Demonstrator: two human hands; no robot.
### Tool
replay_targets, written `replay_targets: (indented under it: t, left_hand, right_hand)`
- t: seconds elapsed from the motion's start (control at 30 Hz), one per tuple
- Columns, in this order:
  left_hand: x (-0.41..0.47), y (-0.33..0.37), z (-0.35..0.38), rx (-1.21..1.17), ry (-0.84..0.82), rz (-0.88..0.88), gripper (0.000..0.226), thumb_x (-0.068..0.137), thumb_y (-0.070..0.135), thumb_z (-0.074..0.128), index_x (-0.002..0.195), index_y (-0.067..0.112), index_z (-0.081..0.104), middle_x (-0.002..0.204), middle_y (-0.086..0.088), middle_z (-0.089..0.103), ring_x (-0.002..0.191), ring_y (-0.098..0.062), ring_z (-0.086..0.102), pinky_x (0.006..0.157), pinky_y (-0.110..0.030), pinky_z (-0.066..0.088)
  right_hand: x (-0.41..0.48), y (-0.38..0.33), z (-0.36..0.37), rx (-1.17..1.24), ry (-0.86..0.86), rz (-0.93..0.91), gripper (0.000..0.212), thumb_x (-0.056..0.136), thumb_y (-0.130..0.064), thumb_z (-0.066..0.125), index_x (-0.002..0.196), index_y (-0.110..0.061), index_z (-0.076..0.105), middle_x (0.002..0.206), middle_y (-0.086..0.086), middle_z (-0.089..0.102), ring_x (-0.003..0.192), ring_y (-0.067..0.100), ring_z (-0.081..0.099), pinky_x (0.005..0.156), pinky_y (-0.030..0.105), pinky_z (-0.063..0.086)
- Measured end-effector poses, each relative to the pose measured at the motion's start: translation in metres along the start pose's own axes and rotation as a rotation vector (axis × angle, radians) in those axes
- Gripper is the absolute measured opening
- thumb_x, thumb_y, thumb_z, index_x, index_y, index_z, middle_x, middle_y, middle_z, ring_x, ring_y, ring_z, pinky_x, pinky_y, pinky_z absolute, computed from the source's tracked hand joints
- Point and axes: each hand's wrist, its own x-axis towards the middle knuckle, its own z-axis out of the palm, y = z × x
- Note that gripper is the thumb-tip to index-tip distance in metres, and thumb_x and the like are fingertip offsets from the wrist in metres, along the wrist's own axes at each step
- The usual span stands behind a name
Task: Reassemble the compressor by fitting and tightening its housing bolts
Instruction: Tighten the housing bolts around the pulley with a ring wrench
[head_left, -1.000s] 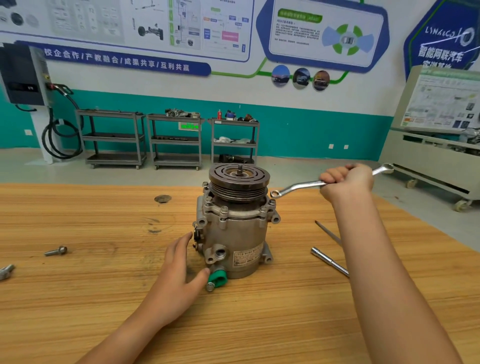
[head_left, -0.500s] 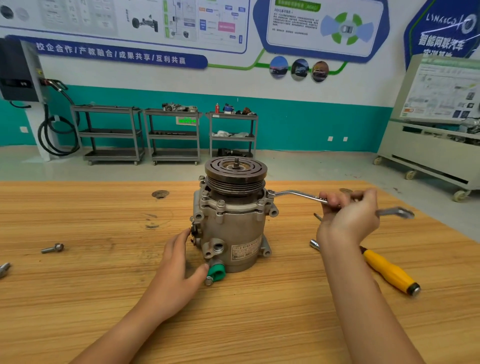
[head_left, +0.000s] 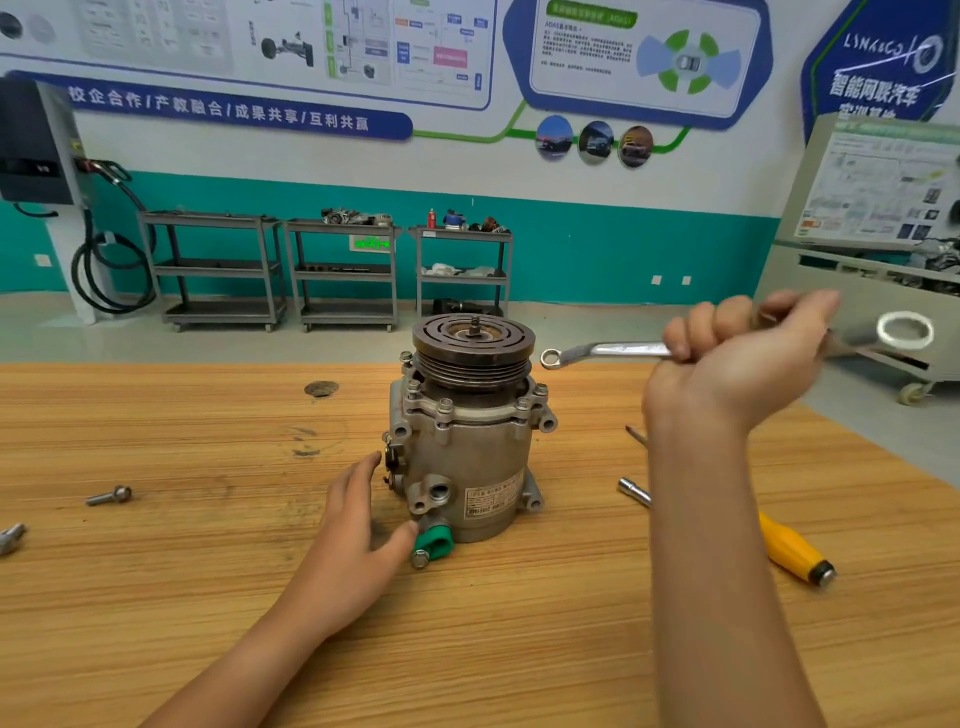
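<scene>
- The compressor (head_left: 467, 452) stands upright near the middle of the wooden table (head_left: 208, 597). Its grooved pulley (head_left: 472, 345) is on top and its label faces you.
- Bolts (head_left: 445, 406) sit in the ears of the flange just below the pulley. Several heads show around the front and sides.
- A green cap (head_left: 435, 543) sticks out at the foot of the body on the side nearest you, with a bolt head just under it.
- Your left hand (head_left: 358, 525) lies on the table just beside the foot of the compressor, fingers straight and holding nothing. The thumb tip touches the green cap. The fingertips reach toward the body's left side, but I cannot tell whether they touch it.
- Your right hand (head_left: 737, 364) is raised to the right of the compressor, fingers curled tight round the shaft of a wrench (head_left: 608, 349).
- The wrench lies roughly level. Its near ring end hangs in the air just beside the pulley's right edge, above the flange and apart from every bolt head. Its far ring end, beyond your fist, is blurred.
- Behind your right forearm a yellow-handled driver (head_left: 789, 545) lies on the table, its metal tip pointing toward the compressor. A thin rod (head_left: 636, 435) lies beyond it, partly hidden.
- Well to the left a loose bolt (head_left: 109, 496) lies on the table, and another metal piece (head_left: 11, 538) lies at the left edge.
- Grey carts (head_left: 213, 270) stand along the teal wall at the back.
</scene>
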Motion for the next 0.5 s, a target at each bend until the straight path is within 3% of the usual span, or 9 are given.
replay_targets:
  t: [0.13,0.2,0.5]
  left_hand:
    - [0.001,-0.001,0.001,0.012,-0.004,0.003,0.079,0.089,0.03,0.059,0.148,0.027,0.007,0.153,0.006,0.012,0.139,-0.011,0.017,0.111,-0.027,0.019]
    - [0.001,-0.002,0.001,0.011,-0.014,-0.002,0.079,0.089,0.031,0.059,0.148,0.027,0.006,0.152,0.006,0.012,0.138,-0.012,0.019,0.112,-0.029,0.021]
    - [0.001,-0.003,0.0,-0.002,-0.026,-0.022,0.079,0.089,0.03,0.059,0.148,0.028,0.006,0.153,0.006,0.012,0.139,-0.014,0.021,0.113,-0.033,0.023]
  right_hand:
    - [0.047,0.017,-0.008,-0.129,0.144,0.403,0.031,0.098,-0.014,0.026,0.067,-0.017,0.027,0.039,-0.007,0.018,0.033,0.01,0.013,0.034,0.018,0.012]
    - [0.055,0.031,-0.02,-0.184,0.192,0.518,0.029,0.093,-0.007,0.024,0.066,-0.017,0.023,0.038,-0.006,0.018,0.032,0.01,0.014,0.033,0.018,0.012]
    - [0.073,0.052,-0.033,-0.204,0.256,0.519,0.028,0.092,-0.008,0.026,0.067,-0.018,0.024,0.038,-0.006,0.019,0.031,0.01,0.015,0.034,0.017,0.013]
